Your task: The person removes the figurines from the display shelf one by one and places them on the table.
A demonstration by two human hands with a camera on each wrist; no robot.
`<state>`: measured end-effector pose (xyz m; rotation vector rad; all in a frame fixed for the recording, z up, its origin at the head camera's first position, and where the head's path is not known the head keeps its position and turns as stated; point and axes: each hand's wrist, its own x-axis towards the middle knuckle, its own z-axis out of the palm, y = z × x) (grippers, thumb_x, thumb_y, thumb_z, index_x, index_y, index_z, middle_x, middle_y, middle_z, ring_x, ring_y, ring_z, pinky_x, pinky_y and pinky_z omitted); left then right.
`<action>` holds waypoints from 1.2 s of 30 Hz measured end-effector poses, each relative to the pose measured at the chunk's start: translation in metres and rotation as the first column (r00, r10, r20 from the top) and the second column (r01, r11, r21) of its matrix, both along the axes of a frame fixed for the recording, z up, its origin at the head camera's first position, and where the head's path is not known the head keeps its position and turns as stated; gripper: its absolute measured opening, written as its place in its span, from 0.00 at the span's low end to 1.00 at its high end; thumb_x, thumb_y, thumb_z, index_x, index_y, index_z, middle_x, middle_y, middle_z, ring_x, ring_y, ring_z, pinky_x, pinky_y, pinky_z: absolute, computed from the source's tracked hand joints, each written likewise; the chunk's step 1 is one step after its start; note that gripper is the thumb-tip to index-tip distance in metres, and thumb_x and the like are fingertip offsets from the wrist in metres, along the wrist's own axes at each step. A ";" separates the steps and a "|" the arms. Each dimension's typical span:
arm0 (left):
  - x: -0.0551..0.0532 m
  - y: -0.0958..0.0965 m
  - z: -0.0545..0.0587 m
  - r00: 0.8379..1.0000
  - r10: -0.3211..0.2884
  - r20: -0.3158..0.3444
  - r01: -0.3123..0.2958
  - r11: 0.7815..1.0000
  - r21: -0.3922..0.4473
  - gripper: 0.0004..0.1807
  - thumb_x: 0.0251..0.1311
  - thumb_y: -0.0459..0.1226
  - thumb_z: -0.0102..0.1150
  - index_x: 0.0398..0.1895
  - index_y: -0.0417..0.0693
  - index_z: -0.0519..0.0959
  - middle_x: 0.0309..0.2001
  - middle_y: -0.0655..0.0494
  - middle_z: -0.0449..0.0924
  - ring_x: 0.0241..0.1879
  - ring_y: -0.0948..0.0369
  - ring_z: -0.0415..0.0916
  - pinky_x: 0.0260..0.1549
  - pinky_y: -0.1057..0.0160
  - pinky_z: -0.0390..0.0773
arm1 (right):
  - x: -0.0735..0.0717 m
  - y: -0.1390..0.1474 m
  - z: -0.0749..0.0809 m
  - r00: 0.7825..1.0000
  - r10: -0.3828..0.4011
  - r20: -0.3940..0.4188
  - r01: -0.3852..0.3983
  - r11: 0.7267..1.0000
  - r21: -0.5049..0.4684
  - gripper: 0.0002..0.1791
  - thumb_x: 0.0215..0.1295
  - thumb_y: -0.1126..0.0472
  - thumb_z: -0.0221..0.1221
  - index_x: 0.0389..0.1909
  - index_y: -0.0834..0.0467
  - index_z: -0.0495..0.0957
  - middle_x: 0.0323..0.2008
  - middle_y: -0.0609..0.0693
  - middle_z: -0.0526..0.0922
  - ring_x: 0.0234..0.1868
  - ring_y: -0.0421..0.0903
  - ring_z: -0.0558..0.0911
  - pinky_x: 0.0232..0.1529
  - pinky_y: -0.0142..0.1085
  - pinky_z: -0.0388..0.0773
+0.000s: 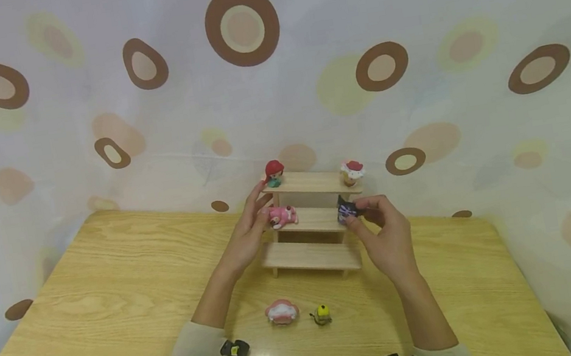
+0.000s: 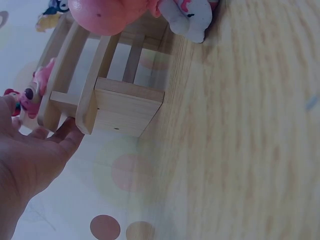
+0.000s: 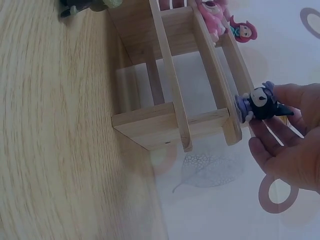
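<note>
A three-step wooden display shelf stands on the table. With its thumb and fingers, my left hand holds the shelf's left end, beside a pink bear figurine lying on the middle step. My right hand pinches a black-and-purple figurine at the right end of that step; it stands upright there, its base at the board. On the top step sit a red-haired figurine at the left and a figurine with a red-and-white top at the right.
In front of the shelf, a pink-and-white figurine and a small grey figurine with a yellow top are on the wooden table. A patterned cloth hangs close behind the shelf.
</note>
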<state>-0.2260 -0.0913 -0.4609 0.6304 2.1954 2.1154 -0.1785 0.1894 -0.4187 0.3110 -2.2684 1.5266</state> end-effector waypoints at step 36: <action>0.002 -0.001 0.000 1.000 0.022 0.015 -0.021 0.999 -0.025 0.31 0.87 0.43 0.38 0.86 0.73 0.46 0.82 0.49 0.56 0.81 0.47 0.55 0.74 0.38 0.64 | 0.009 0.060 0.012 0.760 0.500 0.416 -0.562 0.826 0.035 0.22 0.66 0.73 0.67 0.60 0.66 0.78 0.55 0.62 0.82 0.53 0.53 0.85 0.47 0.38 0.87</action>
